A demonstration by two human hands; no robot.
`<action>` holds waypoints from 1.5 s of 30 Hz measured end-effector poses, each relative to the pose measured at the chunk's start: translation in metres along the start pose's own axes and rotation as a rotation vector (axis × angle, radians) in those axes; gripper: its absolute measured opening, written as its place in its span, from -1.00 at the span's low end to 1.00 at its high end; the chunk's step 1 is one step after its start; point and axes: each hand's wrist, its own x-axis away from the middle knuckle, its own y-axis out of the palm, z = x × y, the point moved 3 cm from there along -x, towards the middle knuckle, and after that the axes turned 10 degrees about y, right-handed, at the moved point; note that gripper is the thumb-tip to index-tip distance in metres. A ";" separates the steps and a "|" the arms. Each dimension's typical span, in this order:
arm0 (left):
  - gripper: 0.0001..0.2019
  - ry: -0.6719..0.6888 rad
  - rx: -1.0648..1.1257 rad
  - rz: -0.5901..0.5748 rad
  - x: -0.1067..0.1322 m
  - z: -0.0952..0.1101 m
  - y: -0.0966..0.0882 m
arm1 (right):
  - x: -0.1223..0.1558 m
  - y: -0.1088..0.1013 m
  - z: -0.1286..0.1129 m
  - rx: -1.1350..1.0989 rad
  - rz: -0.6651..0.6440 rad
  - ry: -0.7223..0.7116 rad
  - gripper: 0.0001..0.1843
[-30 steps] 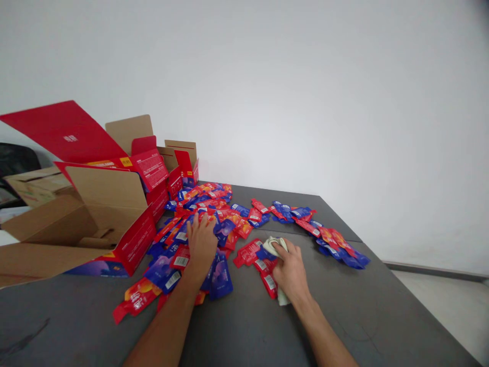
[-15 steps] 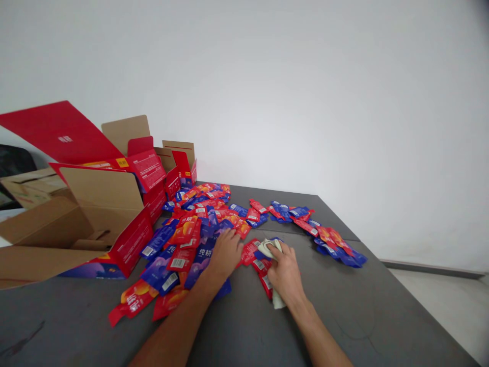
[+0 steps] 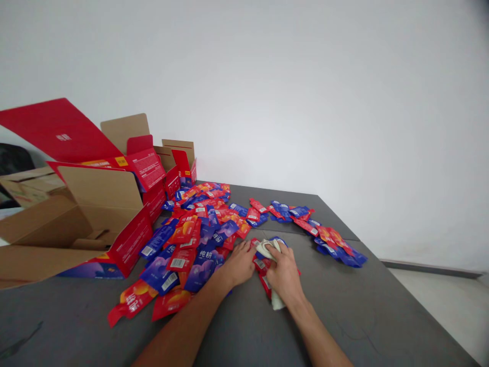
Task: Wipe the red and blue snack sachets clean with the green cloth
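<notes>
Several red and blue sachets [image 3: 198, 232] lie scattered over a dark grey table [image 3: 248, 331]. My left hand [image 3: 240, 262] rests on the table at the pile's right edge, fingers bent over a red sachet [image 3: 255, 245]. Beside it, my right hand [image 3: 284, 275] is closed on a pale cloth [image 3: 267, 248], which sticks out past the fingers and below the palm. Under the right hand lie a few red sachets [image 3: 263, 267]. The two hands almost touch.
Open red cardboard boxes [image 3: 103, 214] with brown insides stand at the left, flaps up. Another band of sachets [image 3: 328, 239] runs along the right toward the table's edge. A white wall is behind; pale floor [image 3: 451, 306] shows at the right.
My left hand has slid rightward off the middle of the pile to the spot beside my right hand. The right hand, still on the cloth, shifted slightly left.
</notes>
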 end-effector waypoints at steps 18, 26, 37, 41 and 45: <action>-0.40 -0.200 1.778 0.309 0.000 0.039 -0.031 | 0.004 -0.024 -0.026 -0.161 0.078 -0.111 -0.36; -0.69 -0.307 1.843 0.467 -0.003 0.033 -0.027 | 0.024 -0.019 -0.072 -0.051 -0.188 -0.330 -0.21; -0.72 -0.351 1.883 0.415 -0.007 0.052 -0.021 | 0.010 -0.027 -0.042 0.035 0.029 -0.151 -0.24; -0.62 -0.329 1.872 0.424 -0.003 0.037 -0.026 | 0.022 -0.022 -0.066 -0.025 -0.154 -0.292 -0.21; -0.56 -0.303 1.878 0.437 0.002 0.027 -0.035 | 0.030 -0.017 -0.082 -0.126 -0.237 -0.310 -0.20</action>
